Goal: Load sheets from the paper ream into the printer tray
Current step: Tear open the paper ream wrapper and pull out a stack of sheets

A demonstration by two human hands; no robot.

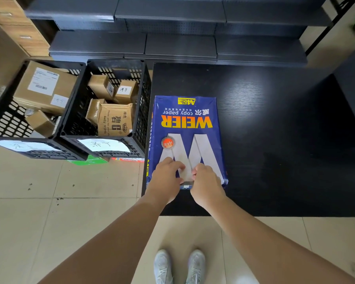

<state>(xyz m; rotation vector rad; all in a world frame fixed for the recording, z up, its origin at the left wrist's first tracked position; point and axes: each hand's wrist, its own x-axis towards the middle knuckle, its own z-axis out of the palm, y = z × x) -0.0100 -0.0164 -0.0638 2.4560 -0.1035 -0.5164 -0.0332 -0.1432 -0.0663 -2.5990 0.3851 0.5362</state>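
Stockroom, bare metal shelving (172, 46), crates (111, 107) of parcels (43, 87)

Blue-wrapped paper ream (186, 138), lying flat, long side running away from the fingers. Yellow "WEIER" lettering and a big white W printed across the top, reading upside down from here. Near end right under the fingertips, wrapper opened at that edge between the two hands, a sliver of white sheets showing just below the fingers.

head-worn view, steeply downward, near table (275, 119)
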